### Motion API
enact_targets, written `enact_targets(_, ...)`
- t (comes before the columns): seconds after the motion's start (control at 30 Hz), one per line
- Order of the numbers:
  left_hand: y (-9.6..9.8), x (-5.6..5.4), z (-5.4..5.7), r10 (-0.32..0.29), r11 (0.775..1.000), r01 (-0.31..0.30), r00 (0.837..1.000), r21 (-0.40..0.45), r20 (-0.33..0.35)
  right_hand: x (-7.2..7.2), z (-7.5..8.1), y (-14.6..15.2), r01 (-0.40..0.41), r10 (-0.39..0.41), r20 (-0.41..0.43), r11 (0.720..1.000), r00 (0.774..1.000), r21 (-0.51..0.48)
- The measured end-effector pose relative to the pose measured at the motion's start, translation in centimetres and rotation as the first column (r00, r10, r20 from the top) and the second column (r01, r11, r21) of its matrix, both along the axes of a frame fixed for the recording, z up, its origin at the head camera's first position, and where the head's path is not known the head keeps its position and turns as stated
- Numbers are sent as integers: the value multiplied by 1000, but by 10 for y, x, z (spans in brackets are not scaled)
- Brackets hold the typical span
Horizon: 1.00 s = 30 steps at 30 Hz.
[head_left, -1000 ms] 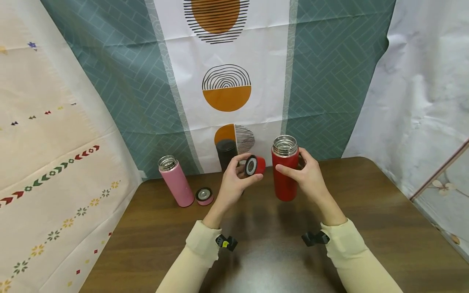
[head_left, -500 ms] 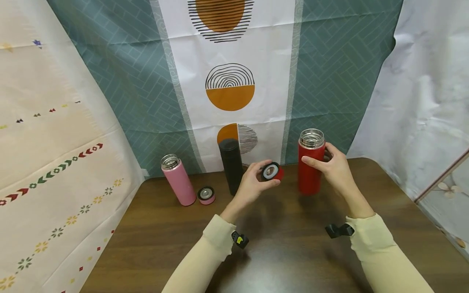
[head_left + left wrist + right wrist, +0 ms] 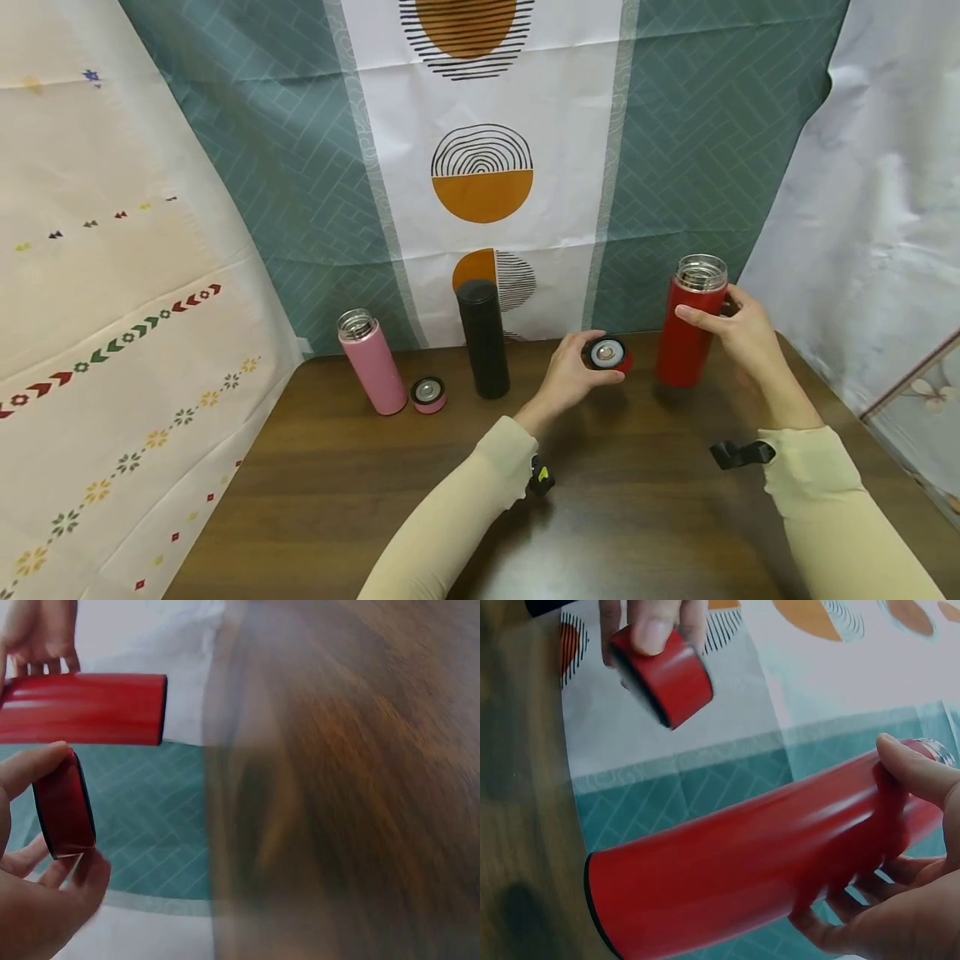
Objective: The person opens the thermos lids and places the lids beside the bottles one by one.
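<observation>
- At the right of the head view, the red bottle (image 3: 684,337) is held near upright by the right hand (image 3: 753,337), steel mouth up, top leaning slightly to the right; its base looks lifted off the surface (image 3: 337,500).
- Nearer the middle there, the left hand (image 3: 566,377) pinches the red lid (image 3: 606,352), whose pale inner side faces the camera, so its axis does not line up with the bottle's. The hands are apart, each clamped on its own piece.
- Further left stand the black bottle (image 3: 484,342) and the pink bottle (image 3: 372,367), its mouth uncovered; the pink lid (image 3: 429,397) lies inner side up just beside its foot.
- In the left wrist view, the red bottle's long axis runs across the frame, base towards the picture's right, mouth out of sight. Thumb and fingertips take the red lid at opposite edges, a sound hold for what is probably a light, stiff part.
- In the right wrist view, the axis slopes from base at lower left to steel neck at upper right. Thumb and curled fingers wrap the upper body. The bottle should be rigid and fairly heavy for its shape; whether it is full cannot be told. Its glossy wall might slip, so a full wrap suits it, and a hold nearer mid-body would probably balance better.
</observation>
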<state>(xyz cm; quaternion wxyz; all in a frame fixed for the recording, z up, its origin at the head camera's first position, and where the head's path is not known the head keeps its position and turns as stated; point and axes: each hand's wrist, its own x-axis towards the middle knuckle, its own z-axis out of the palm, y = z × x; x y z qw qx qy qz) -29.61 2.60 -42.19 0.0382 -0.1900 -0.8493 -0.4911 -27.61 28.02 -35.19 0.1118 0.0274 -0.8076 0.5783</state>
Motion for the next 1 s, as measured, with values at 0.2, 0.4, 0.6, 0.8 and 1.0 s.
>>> enact_targets(0.2,33,-6,-8,63,996,-62,998,-72,12,-8,-5,22,-111,119,38,978,992,-178)
enact_targets(0.4,60,-10,-15,137,983,-132,990,-131,33,-13,-12,30,-111,123,22,952,992,-284)
enact_targets(0.6,77,-16,-22,184,957,-172,983,-232,29,-19,-15,35,-69,82,62,980,995,-188)
enact_targets(0.8,88,-25,-33,209,932,-190,978,-307,27,-25,-23,39,-67,84,96,982,992,-174)
enact_targets(1.0,88,-29,-39,240,922,-219,970,-321,29,-29,-31,35,-91,115,107,973,988,-212)
